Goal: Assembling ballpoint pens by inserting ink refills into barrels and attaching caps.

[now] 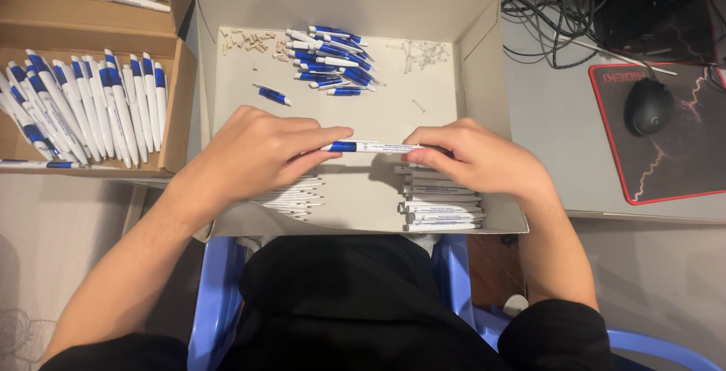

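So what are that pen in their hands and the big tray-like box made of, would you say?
The pen, held between the left hand and right hand, looks like smooth moulded plastic: glossy white barrel, blue grip section. The box seems to be plain cardboard: matte off-white inside, brown folded flaps with raw cut edges. Neither can be confirmed by look alone.

surface: grey desk (560, 125) | on it: open cardboard box (484, 46) overhanging the near edge; black-and-red mouse pad (673, 167) at right, black mouse (648, 106) on the pad; tangled black cables (552, 8) at the back
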